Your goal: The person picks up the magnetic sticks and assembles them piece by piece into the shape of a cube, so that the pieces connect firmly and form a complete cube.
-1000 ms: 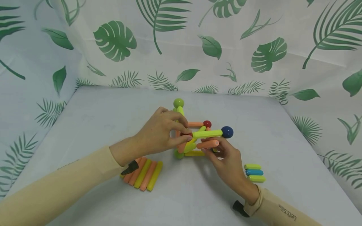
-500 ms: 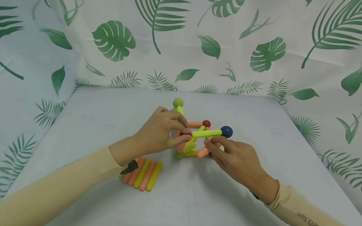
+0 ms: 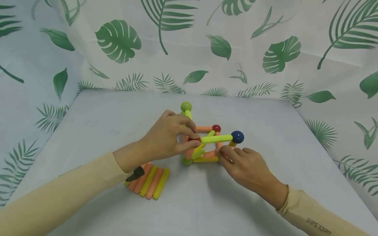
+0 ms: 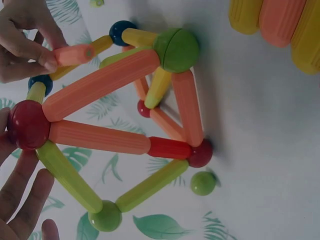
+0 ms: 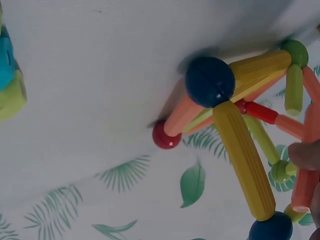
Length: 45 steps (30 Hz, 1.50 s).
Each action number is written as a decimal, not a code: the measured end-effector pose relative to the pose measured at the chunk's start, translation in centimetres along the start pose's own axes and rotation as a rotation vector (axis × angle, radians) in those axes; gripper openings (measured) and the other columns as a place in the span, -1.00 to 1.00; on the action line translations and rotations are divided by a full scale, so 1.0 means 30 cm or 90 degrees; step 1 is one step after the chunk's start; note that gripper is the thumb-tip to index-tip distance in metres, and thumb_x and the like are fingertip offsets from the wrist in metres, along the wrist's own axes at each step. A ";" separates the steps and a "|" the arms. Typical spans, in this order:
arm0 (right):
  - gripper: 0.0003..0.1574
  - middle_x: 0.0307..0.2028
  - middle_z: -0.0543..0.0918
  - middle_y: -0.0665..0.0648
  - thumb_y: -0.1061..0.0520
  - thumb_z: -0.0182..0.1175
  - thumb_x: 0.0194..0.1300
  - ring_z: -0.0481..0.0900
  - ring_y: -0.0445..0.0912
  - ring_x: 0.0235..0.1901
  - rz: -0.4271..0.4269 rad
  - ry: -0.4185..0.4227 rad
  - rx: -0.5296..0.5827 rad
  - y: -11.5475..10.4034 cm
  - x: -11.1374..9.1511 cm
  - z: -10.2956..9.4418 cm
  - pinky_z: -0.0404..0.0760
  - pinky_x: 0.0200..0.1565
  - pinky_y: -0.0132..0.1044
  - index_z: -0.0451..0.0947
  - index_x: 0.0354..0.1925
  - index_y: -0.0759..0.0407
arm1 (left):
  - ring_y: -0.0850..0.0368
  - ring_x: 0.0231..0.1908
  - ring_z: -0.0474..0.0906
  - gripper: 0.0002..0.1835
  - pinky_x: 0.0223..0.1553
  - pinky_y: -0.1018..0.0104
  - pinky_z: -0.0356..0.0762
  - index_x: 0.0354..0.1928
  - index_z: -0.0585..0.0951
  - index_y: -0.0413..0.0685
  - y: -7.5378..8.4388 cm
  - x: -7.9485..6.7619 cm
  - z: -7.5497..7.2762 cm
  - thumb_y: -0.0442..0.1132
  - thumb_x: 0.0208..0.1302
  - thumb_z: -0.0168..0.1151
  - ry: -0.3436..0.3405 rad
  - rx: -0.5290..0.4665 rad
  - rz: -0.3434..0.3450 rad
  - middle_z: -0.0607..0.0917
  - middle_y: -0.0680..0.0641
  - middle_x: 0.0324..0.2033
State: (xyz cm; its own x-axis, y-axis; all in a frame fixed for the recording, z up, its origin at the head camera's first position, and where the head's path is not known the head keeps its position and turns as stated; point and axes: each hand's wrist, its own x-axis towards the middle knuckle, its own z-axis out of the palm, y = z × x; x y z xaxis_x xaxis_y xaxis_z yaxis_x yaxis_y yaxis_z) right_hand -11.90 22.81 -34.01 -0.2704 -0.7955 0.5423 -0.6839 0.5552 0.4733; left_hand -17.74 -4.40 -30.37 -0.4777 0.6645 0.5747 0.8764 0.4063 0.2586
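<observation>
My left hand [image 3: 169, 136] pinches a red ball [image 4: 29, 125] at an upper corner of a frame built from coloured magnetic rods and balls. From that ball, a yellow-green rod [image 3: 217, 139] runs right to a blue ball [image 3: 237, 137]. My right hand [image 3: 248, 167] pinches a loose orange rod [image 5: 306, 165] between thumb and fingers, just below the yellow-green rod. In the left wrist view this orange rod [image 4: 72, 55] has one end free, pointing toward the frame. A yellow rod [image 5: 243, 160] joins the upper blue ball to a lower blue ball [image 5: 210, 81].
Several orange and yellow rods [image 3: 152, 182] lie side by side at front left. Short green and blue rods [image 5: 6, 57] show at the right wrist view's left edge. A loose green ball [image 4: 203, 183] sits beside the frame. Leaf-printed cloth [image 3: 183, 46] stands behind the table.
My right hand has turned over and swung the orange rod from pointing right to pointing left, lower by the frame. It now covers the short rods at right. My left hand stays on the red ball.
</observation>
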 end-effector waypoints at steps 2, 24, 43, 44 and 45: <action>-0.52 -0.37 0.49 0.20 0.29 -0.14 0.63 0.40 -0.11 -0.71 0.007 -0.008 -0.018 0.000 0.006 -0.003 0.18 -0.70 -0.42 0.74 -0.16 0.37 | 0.22 -0.18 0.58 -0.86 -0.06 0.07 0.32 -0.31 0.85 0.09 0.000 0.001 -0.001 -0.04 0.18 0.52 0.001 0.001 0.000 0.70 0.14 -0.27; -0.55 -0.18 0.66 0.22 0.33 -0.17 0.60 0.31 -0.15 -0.78 0.012 -0.021 -0.070 0.011 -0.017 0.033 0.18 -0.70 -0.43 0.70 -0.01 0.37 | 0.23 -0.20 0.52 -0.66 -0.01 0.11 0.33 0.03 0.77 0.11 0.046 0.049 0.023 0.05 0.28 0.39 -0.059 0.074 -0.038 0.68 0.15 -0.27; -0.46 -0.08 0.70 0.16 0.25 -0.29 0.65 0.21 -0.18 -0.72 -0.005 -0.051 -0.042 0.006 -0.019 0.046 0.11 -0.66 -0.43 0.66 0.10 0.28 | 0.13 -0.19 0.35 -0.75 -0.01 0.10 0.29 -0.12 0.83 0.21 0.085 0.086 0.054 0.10 0.31 0.36 -0.130 0.121 -0.142 0.60 0.14 -0.30; -0.49 -0.08 0.70 0.16 0.23 -0.25 0.64 0.20 -0.18 -0.73 -0.002 -0.036 -0.026 0.006 -0.017 0.042 0.11 -0.67 -0.43 0.66 0.08 0.27 | 0.13 -0.19 0.35 -0.74 -0.02 0.11 0.28 -0.11 0.83 0.21 0.085 0.083 0.051 0.10 0.30 0.36 -0.128 0.115 -0.141 0.60 0.14 -0.28; -0.53 -0.11 0.70 0.16 0.20 -0.20 0.63 0.20 -0.18 -0.73 0.004 -0.018 -0.005 0.006 -0.016 0.036 0.13 -0.68 -0.44 0.66 0.06 0.25 | 0.13 -0.18 0.36 -0.73 -0.01 0.11 0.28 -0.08 0.82 0.21 0.084 0.079 0.049 0.10 0.30 0.37 -0.126 0.108 -0.140 0.61 0.14 -0.26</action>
State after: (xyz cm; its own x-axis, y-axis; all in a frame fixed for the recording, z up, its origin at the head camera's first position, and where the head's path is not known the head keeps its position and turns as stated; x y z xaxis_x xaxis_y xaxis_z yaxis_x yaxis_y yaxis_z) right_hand -12.63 23.03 -34.94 -0.2946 -0.7981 0.5255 -0.6765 0.5626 0.4752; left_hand -16.76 -0.87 -29.48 -0.6712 0.6513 0.3539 0.7364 0.6405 0.2178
